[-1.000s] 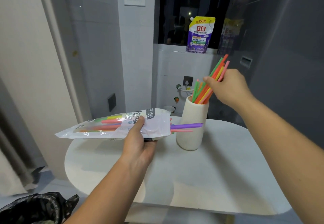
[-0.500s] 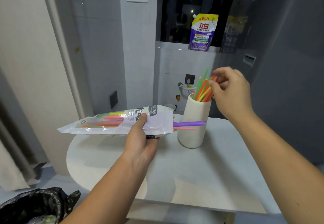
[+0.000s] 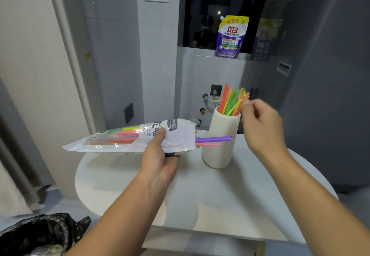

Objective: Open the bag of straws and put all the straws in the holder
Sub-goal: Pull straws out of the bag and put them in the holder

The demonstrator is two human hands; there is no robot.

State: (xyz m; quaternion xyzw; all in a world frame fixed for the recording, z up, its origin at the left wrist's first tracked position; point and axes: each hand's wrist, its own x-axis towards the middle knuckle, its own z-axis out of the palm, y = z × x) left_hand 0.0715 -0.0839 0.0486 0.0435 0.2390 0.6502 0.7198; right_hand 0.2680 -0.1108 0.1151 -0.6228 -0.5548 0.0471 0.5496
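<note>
My left hand (image 3: pixel 160 156) grips a clear and white straw bag (image 3: pixel 120 138) near its open right end and holds it level above the table. Several coloured straws lie inside, and a purple straw (image 3: pixel 214 139) and a pink one stick out of the opening toward the holder. The cream cylindrical holder (image 3: pixel 218 155) stands on the white table (image 3: pixel 220 195), with a bunch of orange, green, yellow and pink straws (image 3: pixel 232 101) standing in it. My right hand (image 3: pixel 262 124) hovers just right of those straw tips, fingers loosely curled, with nothing held.
A purple detergent pouch (image 3: pixel 230 37) stands on the ledge behind. A tall grey appliance (image 3: pixel 320 75) fills the right side. A black bin bag (image 3: pixel 40 231) sits on the floor at the lower left, beside the table's rounded edge.
My right hand pushed the bunch of straws down into the holder, let go, and drew back slightly to the right. The left hand and bag have stayed in place.
</note>
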